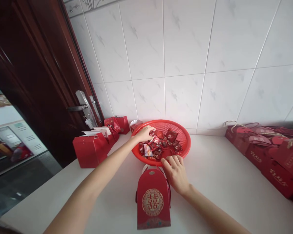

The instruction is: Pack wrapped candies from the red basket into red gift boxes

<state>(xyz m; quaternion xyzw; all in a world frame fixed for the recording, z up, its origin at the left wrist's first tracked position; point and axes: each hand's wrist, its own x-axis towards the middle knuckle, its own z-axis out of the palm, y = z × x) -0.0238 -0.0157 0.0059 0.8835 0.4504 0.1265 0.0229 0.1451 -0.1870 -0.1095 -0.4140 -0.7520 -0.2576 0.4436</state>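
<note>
Over the far left part of a red plastic basket (188,143), my left hand (144,134) pinches a small red wrapped candy (151,132). Several wrapped candies (163,142) lie in the basket, mostly red, one with a pale, colourful wrapper (147,150). My right hand (176,174) is at the basket's near rim, its fingers curled and their tips hidden; what they hold, if anything, does not show. Close beside that hand stands a red gift box (153,182) with a round gold double-happiness emblem. Its top behind the front panel is mostly hidden.
On the left of the white table (205,201) stand several red boxes (89,151). Red boxes with rope handles (268,162) line the right side. A white tiled wall (185,65) rises behind. A dark wooden door (39,65) with a metal handle (81,107) is at left.
</note>
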